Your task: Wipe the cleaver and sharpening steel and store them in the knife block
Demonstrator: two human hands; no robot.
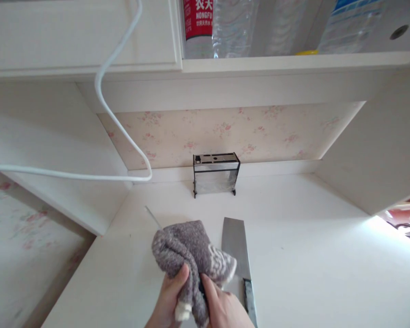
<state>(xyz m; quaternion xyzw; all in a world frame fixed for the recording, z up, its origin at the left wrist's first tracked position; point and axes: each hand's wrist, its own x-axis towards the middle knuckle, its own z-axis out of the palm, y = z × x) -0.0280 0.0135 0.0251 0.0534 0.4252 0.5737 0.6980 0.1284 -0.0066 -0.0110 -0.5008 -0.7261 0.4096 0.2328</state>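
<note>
A grey-brown cloth [194, 246] with a pale patterned edge is bunched up over the counter. My left hand [172, 289] is closed around it, thumb pressed on top. Out of the cloth's upper left side sticks a thin, narrow metal blade [153, 217]; most of it is wrapped and hidden. My right hand [222, 300] is closed at the cloth's lower right, around a dark handle [201, 287] that shows only in part by the thumb. Just right of the cloth a wide cleaver [235, 239] lies flat, its dark handle toward me.
A metal knife rack [216, 174] with clear sides stands against the back wall of the white counter [304, 255]. A white cable [123, 132] hangs at the left. Overhead, a shelf [294, 61] holds plastic bottles [234, 27]. Side panels [372, 136] bound the niche.
</note>
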